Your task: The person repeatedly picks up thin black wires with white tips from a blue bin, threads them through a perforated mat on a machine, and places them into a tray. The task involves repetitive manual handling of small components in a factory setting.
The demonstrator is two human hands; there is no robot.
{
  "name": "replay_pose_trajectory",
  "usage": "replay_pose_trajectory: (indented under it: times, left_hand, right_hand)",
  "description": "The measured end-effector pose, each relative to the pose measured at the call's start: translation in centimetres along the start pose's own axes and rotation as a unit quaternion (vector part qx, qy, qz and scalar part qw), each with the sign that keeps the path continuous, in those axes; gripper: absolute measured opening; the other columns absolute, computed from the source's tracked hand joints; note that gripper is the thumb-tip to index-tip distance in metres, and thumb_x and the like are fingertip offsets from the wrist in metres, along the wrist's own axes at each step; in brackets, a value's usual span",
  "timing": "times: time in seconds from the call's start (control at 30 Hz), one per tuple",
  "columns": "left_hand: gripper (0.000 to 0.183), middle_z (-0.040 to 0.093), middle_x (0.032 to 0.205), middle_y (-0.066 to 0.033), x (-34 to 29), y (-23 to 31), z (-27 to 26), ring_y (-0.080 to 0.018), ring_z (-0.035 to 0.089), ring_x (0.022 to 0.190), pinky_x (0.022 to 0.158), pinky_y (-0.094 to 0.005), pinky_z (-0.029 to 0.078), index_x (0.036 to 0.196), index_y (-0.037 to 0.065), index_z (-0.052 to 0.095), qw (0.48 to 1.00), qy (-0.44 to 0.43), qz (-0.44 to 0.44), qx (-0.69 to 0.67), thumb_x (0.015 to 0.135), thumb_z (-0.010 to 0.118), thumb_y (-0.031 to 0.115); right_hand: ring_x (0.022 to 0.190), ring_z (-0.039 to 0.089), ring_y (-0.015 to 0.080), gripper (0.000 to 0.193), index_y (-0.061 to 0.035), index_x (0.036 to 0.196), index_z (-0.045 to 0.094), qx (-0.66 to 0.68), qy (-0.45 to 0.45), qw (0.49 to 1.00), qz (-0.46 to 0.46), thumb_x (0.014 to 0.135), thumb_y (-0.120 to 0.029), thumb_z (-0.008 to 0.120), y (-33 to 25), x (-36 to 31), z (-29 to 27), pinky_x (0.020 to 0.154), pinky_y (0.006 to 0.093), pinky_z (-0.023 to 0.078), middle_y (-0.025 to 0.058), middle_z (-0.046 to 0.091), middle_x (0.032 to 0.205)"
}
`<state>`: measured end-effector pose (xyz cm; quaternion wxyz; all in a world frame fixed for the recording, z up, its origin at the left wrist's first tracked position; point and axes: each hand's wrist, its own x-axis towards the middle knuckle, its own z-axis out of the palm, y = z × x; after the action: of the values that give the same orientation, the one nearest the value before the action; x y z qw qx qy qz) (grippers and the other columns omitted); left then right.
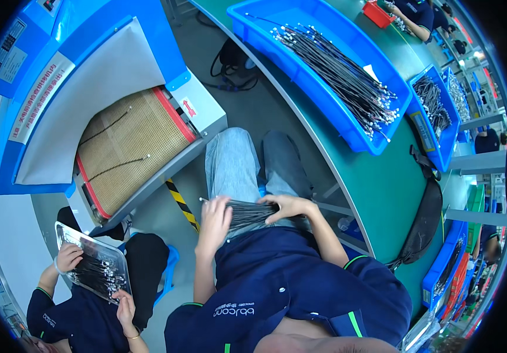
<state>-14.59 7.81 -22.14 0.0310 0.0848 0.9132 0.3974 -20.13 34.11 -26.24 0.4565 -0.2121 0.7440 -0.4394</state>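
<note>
Across my lap lies a bundle of thin black cables (244, 214), its strands running roughly side by side. My left hand (215, 216) is closed about the bundle's left end, where a small pale tip sticks out past the fingers. At the other end my right hand (288, 207) grips the same bundle, thumb and fingers curled round it. Ahead and to the left, two single black cables (119, 167) rest apart on the tan mesh belt (141, 138) of a blue machine; neither hand touches them.
The blue machine's housing (174, 44) stands at far left. To the right, a green table (347, 176) holds a large blue bin (324, 112) of cables, smaller blue bins (424, 126) and a black strap bag (421, 229). At lower left, a co-worker holds a clear tray (121, 262) of cables.
</note>
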Motion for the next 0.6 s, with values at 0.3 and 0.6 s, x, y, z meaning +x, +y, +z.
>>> replay_pose_trajectory:
  times: [0.3, 0.6]
  left_hand:
    - [0.030, 0.059, 0.110, -0.0150, 0.8, -4.0, -0.9, -0.0317, 0.054, 0.106, 0.100, -0.0463, 0.037, 0.117, 0.006, 0.057, 0.983, -0.155, -0.096, 0.010, 0.093, 0.052, 0.022]
    - [0.029, 0.059, 0.108, -0.0165, 1.4, -4.3, -1.7, -0.0337, 0.054, 0.104, 0.092, -0.0400, 0.041, 0.118, 0.003, 0.057, 0.989, -0.106, -0.085, -0.050, 0.096, 0.046, 0.018]
  right_hand:
    - [0.082, 0.061, 0.0167, 0.019, -0.0035, 0.093, 0.061, -0.038, 0.035, 0.998, 0.040, 0.083, -0.018, 0.068, -1.4, 0.8, -0.5, 0.080, 0.0325, 0.046, 0.0045, 0.066, 0.085]
    - [0.083, 0.063, 0.0189, 0.015, -0.0018, 0.095, 0.066, 0.040, 0.118, 0.992, -0.031, 0.085, -0.013, 0.066, -1.4, 1.6, -1.2, 0.077, 0.0314, 0.048, 0.0088, 0.067, 0.089]
